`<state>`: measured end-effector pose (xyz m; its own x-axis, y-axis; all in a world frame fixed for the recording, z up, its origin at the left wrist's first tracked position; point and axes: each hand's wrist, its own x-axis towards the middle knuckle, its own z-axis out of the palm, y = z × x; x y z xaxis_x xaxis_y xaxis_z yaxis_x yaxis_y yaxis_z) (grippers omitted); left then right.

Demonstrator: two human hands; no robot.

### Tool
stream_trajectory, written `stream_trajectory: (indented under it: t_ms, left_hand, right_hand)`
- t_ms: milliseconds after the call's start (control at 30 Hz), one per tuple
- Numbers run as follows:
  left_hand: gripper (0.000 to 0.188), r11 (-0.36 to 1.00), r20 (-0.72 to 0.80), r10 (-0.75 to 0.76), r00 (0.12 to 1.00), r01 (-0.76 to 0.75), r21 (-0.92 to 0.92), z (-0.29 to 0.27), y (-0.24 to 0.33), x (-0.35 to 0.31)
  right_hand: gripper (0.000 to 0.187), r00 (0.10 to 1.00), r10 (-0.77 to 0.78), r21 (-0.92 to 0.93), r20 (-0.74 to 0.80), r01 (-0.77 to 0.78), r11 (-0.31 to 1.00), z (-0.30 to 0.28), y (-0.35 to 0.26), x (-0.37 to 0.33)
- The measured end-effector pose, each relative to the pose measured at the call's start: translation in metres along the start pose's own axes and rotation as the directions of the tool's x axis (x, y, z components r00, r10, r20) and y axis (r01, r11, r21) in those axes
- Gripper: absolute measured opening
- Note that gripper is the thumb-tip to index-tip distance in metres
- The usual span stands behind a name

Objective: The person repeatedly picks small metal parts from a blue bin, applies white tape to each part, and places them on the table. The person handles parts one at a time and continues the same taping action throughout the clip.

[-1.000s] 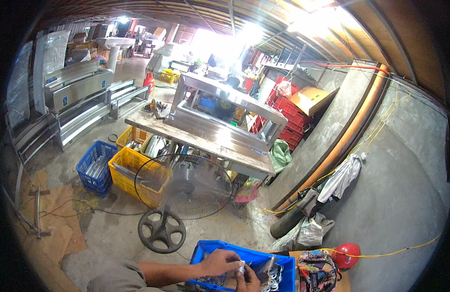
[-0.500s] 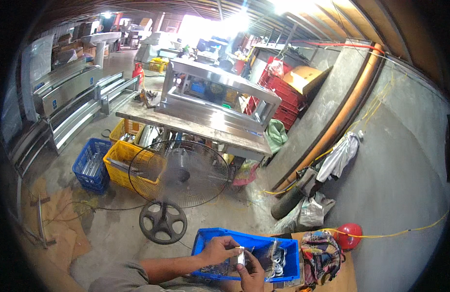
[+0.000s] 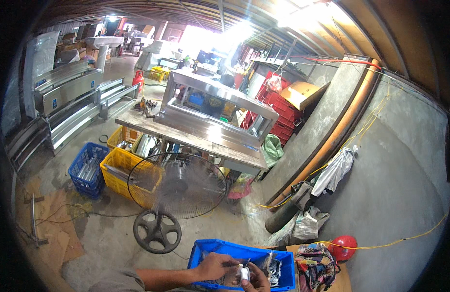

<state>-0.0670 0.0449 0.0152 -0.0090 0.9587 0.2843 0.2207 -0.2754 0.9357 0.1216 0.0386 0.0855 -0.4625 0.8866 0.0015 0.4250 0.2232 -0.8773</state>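
Observation:
Both hands meet over a blue plastic bin [image 3: 224, 243] at the lower edge. My right hand [image 3: 258, 279] is closed round a small, rounded white part [image 3: 244, 274], fingers and thumb on its side. With its fingertips pinched together, my left hand [image 3: 216, 266] touches the upper left edge of the same part. The part looks like a small spool or wheel, but its exact kind cannot be made out. White and grey ring-shaped pieces [image 3: 274, 273] lie in the right side of the bin, near a clear plastic bag. My hands hide much of the bin's middle.
Ahead stands a pedestal fan [image 3: 177, 187]. Behind it, a workbench [image 3: 186, 136] bears a steel frame [image 3: 213, 90]. Yellow crates [image 3: 119, 181] and a blue crate [image 3: 86, 170] sit left. A patterned backpack [image 3: 315, 267] and red helmet [image 3: 343, 248] lie right, beside a yellow cable.
The view has tilted, so the bin and hands sit lower in the picture. The white part has turned between my fingers and now shows a rounder side.

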Motion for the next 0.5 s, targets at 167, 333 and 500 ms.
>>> stream_trajectory:
  t_ms: [167,333,500]
  left_hand:
    - [0.024,0.984,0.039,0.127,0.991,-0.130,0.118,-0.003,-0.003,-0.001]
    - [0.024,0.953,0.167,0.232,0.958,-0.258,0.159,-0.013,0.018,-0.006]
    - [0.022,0.919,0.214,0.294,0.932,-0.337,0.203,-0.022,0.038,-0.004]
  right_hand:
    - [0.059,0.897,-0.432,-0.559,0.087,0.403,0.724,0.001,0.006,-0.011]
    - [0.069,0.973,-0.221,-0.021,0.059,0.223,0.975,-0.012,-0.006,-0.005]
    - [0.099,0.999,0.003,0.619,-0.051,0.029,0.785,-0.021,-0.020,0.001]
